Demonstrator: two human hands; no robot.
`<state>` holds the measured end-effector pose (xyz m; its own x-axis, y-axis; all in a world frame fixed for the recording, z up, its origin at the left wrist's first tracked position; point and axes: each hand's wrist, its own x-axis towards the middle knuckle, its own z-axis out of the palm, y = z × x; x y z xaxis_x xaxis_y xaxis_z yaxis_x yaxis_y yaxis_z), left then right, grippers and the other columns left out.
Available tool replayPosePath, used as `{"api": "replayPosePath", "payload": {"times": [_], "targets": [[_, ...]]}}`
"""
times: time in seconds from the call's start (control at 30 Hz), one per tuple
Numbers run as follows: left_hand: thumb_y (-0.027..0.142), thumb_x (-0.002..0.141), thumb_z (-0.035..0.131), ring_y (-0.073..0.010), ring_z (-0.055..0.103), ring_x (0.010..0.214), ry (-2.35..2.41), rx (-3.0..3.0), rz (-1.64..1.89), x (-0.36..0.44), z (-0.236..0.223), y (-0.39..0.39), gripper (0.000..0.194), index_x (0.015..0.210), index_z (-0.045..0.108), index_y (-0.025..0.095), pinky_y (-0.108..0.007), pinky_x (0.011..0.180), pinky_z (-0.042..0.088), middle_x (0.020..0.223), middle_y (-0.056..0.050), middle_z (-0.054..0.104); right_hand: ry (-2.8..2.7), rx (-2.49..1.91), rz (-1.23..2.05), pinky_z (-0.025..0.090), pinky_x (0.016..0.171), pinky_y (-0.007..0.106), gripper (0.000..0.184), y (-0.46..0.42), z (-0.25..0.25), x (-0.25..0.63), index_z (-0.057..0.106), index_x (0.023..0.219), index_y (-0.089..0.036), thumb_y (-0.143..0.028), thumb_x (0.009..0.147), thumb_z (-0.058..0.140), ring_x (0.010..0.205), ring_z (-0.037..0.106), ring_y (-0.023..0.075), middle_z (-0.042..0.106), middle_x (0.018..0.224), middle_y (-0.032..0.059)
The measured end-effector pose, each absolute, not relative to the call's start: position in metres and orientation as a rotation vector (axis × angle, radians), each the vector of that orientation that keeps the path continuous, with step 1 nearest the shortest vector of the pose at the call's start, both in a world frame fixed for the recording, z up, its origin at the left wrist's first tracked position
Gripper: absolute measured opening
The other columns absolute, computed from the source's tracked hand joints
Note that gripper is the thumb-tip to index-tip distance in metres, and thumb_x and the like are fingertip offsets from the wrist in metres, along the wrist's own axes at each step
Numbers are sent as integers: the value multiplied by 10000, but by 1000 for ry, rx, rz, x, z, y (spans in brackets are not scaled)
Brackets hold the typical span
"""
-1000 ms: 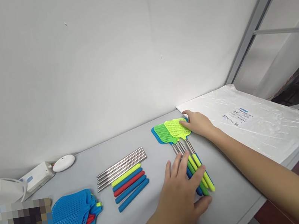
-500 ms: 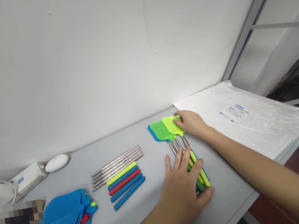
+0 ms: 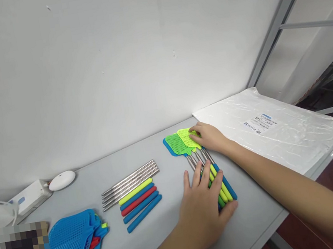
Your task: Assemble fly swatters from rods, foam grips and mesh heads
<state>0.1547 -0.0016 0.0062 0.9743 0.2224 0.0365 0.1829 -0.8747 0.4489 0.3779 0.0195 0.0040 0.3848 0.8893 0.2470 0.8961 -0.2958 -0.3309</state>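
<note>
Several fly swatters lie bunched, with blue, green and yellow mesh heads toward the wall. My right hand (image 3: 211, 136) grips the right edge of the yellow fly swatter (image 3: 184, 135), thumb and index finger on its mesh. The green fly swatter (image 3: 177, 143) overlaps a blue head to its left. My left hand (image 3: 201, 205) lies open over the handles, fingers spread, hiding part of them. A blue handle (image 3: 226, 182) shows at the right of the bunch, beside yellow ones. Metal rods join heads and handles.
Loose metal rods (image 3: 131, 182) lie left of the hands, beside coloured handle tubes (image 3: 143, 214). Blue and red swatter heads (image 3: 73, 240) are piled at the lower left. A power strip (image 3: 33, 198) and white oval device (image 3: 62, 180) sit by the wall. A wrapped white package (image 3: 231, 118) covers the right side.
The yellow fly swatter has shifted left over the green one, uncovering the blue handle at the right. My right hand has moved left with it; my left hand stays over the handles.
</note>
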Motion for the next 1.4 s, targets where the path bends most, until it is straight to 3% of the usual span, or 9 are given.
{"api": "replayPosePath", "payload": {"times": [0.43,0.87,1.4], "targets": [[703,865,409,-355,99,1470,265,2670,147,151,5,-1,781,1506,291,272,-622,1157,110,1611,-75,148,-1550,-2261,-20,421,762,269,340,17,8,375,654,1165,-198,-375,965,444,901,610,186,614,1026,77],[650,903,384,-299,101,1478,283,2678,157,151,5,-2,701,1463,364,228,-582,1170,107,1599,-111,192,-1544,-2291,19,418,752,260,365,13,11,372,650,1193,-192,-378,968,431,882,620,180,622,1047,78],[643,912,361,-299,89,1480,294,2682,160,150,6,-2,677,1450,383,232,-580,1172,122,1597,-106,201,-1564,-2303,43,416,788,261,369,12,14,370,660,1193,-187,-375,968,435,938,630,197,640,1056,91]]}}
